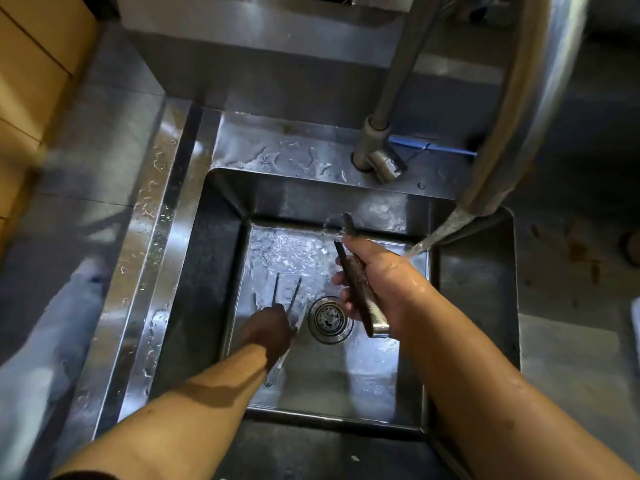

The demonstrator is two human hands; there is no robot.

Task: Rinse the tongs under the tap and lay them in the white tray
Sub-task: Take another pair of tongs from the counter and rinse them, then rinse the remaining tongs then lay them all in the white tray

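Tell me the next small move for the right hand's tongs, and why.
Probably shift the right hand a little right, so the tongs in its grip sit in the stream from the tap. The water seems to land mostly on the wrist; only splash reaches the serrated tips. The left hand holds a second pair low in the sink.

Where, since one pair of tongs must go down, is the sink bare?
Bare: sink floor along its near edge, below the drain; also the back ledge left of the tap. Crowded: between left hand and right hand, around the drain.
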